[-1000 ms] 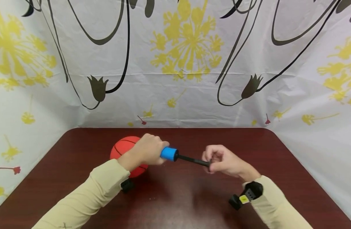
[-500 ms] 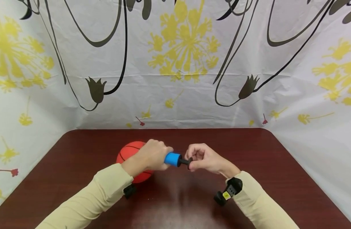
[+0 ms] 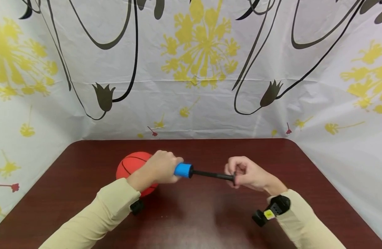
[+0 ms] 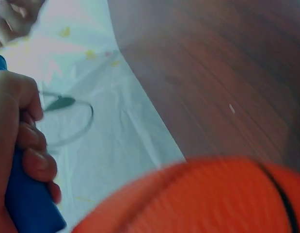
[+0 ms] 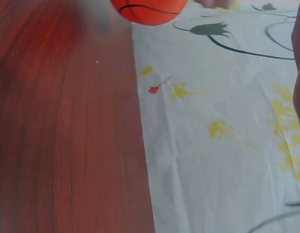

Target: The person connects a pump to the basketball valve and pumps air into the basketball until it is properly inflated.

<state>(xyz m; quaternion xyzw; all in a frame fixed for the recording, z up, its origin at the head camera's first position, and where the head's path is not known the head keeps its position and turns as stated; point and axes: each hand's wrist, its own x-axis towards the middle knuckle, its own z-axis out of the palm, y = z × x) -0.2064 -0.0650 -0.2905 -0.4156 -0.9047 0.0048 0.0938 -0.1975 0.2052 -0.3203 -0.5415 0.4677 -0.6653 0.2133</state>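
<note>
My left hand (image 3: pixel 162 167) wraps around the blue barrel of a hand air pump (image 3: pixel 183 170), held roughly level above the table. Out of the barrel's right end comes a long stretch of black rod (image 3: pixel 211 174). At the rod's end, my right hand (image 3: pixel 250 174) pinches the small black handle with thumb and fingers. An orange-red ball (image 3: pixel 131 165) with black basketball lines sits behind and left of the left hand, partly covered by it. In the left wrist view, curled fingers hold the barrel (image 4: pixel 31 204) close to the ball (image 4: pixel 203 204). Whether pump and ball are joined is hidden.
Beneath the hands lies a dark reddish-brown tabletop (image 3: pixel 191 221) with rounded far corners. A white sheet (image 3: pixel 191 114) printed with yellow and grey plants hangs behind it and on both sides. A black camera (image 3: pixel 268 211) is strapped to the right wrist.
The right hand first came left, pushing the rod nearly fully into the barrel. It has since drawn the rod back out to the right. Left hand and ball shifted slightly right, then left again.
</note>
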